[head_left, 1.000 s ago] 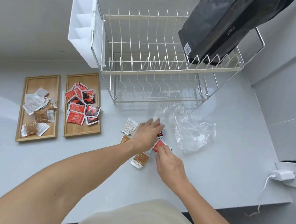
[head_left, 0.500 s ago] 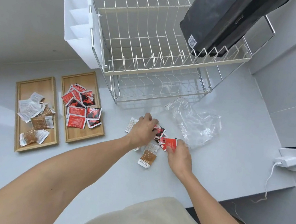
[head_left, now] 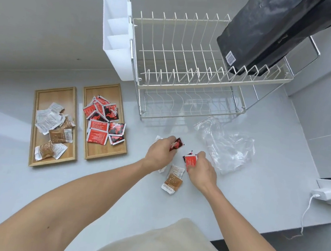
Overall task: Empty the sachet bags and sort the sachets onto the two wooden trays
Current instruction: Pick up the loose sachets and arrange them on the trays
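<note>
Having parted since before, left hand (head_left: 160,152) pinching red-black sachet (head_left: 176,144), right hand (head_left: 202,169) gripping red sachet (head_left: 190,161).

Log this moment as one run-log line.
phase: sorting | left hand: holds red-black sachet | right hand: holds red sachet | brown sachet: loose on counter | clear bag: emptied

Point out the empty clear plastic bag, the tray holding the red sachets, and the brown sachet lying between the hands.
clear plastic bag (head_left: 226,146), head view, on its crumpled middle.
tray with red sachets (head_left: 104,153), head view, on bare wood at its near end.
brown sachet (head_left: 173,182), head view, on its brown printed face.
</note>
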